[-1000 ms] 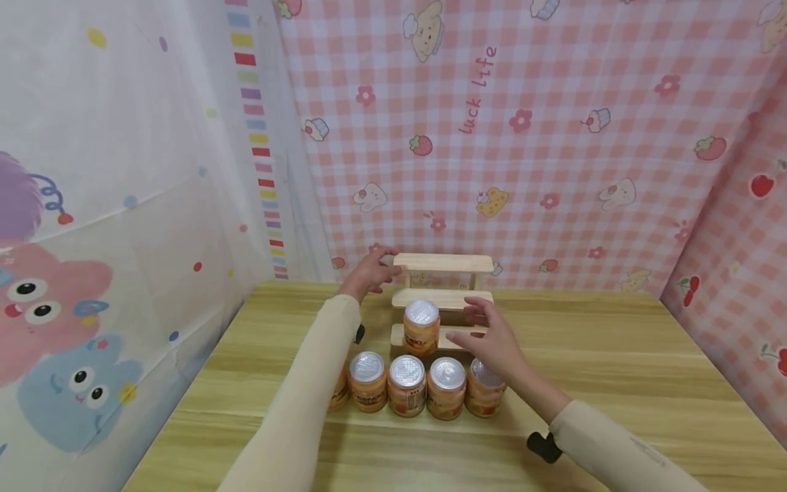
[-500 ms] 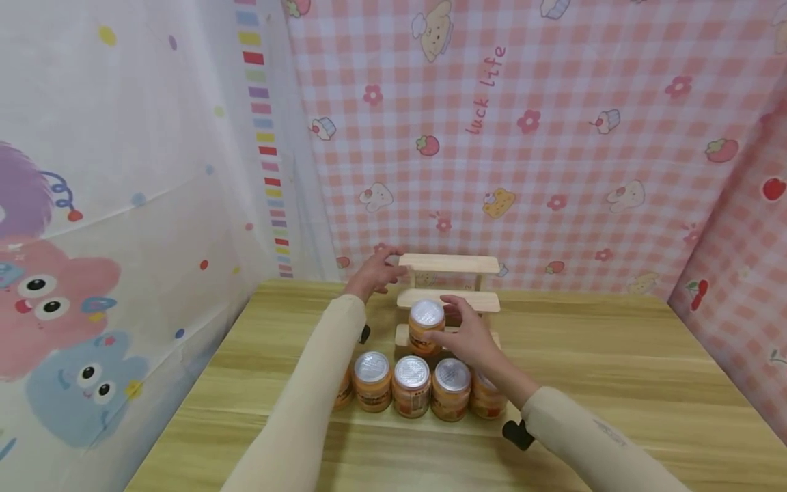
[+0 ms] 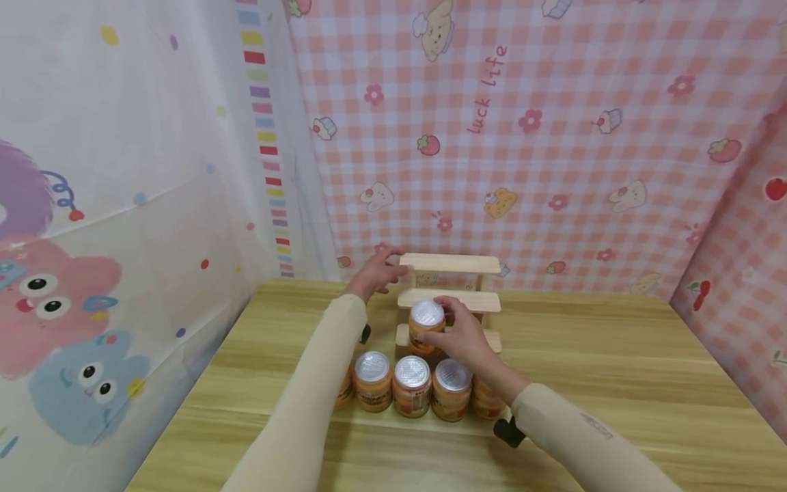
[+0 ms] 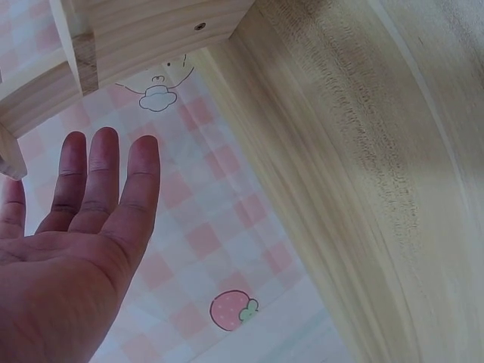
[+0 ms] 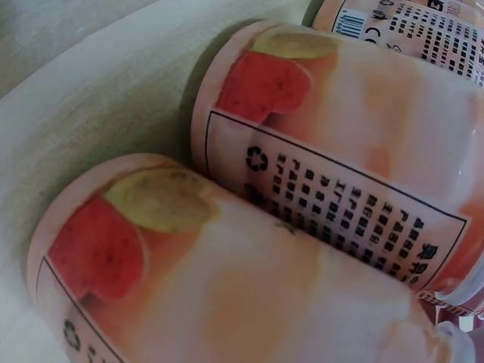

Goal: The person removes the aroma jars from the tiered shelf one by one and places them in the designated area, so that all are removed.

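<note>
A small wooden three-tier rack (image 3: 451, 262) stands near the back of the table. On or just before its lowest tier is an orange jar with a silver lid (image 3: 427, 314). My right hand (image 3: 467, 342) holds this jar from its right side, thumb in front and fingers behind. My left hand (image 3: 374, 275) is at the left end of the top tier. In the left wrist view, the fingers of my left hand (image 4: 83, 234) are extended, one of them at the rack's edge (image 4: 10, 155). The right wrist view does not show my right hand.
Several similar jars (image 3: 373, 384) form a row in front of the rack, the rightmost partly behind my right wrist. Up close, two labelled jars (image 5: 227, 280) fill the right wrist view. Patterned cloths (image 3: 553, 164) hang behind and beside the wooden table (image 3: 602, 369).
My right hand has moved left from beside the jar and taken hold of it. The jar has stayed in place. My left hand remains at the rack, and the head view has shifted slightly.
</note>
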`<state>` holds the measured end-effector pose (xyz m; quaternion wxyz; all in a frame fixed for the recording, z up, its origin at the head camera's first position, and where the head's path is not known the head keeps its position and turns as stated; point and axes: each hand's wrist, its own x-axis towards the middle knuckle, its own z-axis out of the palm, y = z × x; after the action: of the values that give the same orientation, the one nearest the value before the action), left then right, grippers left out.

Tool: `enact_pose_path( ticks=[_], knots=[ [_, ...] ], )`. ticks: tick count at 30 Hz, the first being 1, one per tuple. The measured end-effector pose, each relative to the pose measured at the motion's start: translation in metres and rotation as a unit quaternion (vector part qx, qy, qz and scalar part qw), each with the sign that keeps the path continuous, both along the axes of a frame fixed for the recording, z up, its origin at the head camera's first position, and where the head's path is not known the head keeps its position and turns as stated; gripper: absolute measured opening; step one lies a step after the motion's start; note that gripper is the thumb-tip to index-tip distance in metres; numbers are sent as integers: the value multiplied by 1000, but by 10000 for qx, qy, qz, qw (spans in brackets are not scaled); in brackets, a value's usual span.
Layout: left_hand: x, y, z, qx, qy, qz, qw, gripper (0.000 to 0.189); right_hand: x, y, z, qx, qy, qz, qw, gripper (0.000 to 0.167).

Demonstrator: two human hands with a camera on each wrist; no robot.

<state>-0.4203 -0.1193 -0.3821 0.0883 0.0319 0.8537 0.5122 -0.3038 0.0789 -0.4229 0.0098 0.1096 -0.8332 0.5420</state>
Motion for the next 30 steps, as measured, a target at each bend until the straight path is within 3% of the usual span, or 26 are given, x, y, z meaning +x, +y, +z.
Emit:
enact_pose_path(
  ticks=[8, 14, 30],
  knots=[
    [0, 1, 0, 19, -68, -17, 10000, 52, 5, 5, 5, 28, -71, -77, 9999, 68],
    [2, 0, 3, 31, -76, -29, 10000, 55, 7, 15, 13, -228, 177, 32, 9996, 68],
    [3, 1, 2, 125, -57, -111, 9998, 52, 22, 70, 43, 49, 591, 77, 9982, 65]
  ],
)
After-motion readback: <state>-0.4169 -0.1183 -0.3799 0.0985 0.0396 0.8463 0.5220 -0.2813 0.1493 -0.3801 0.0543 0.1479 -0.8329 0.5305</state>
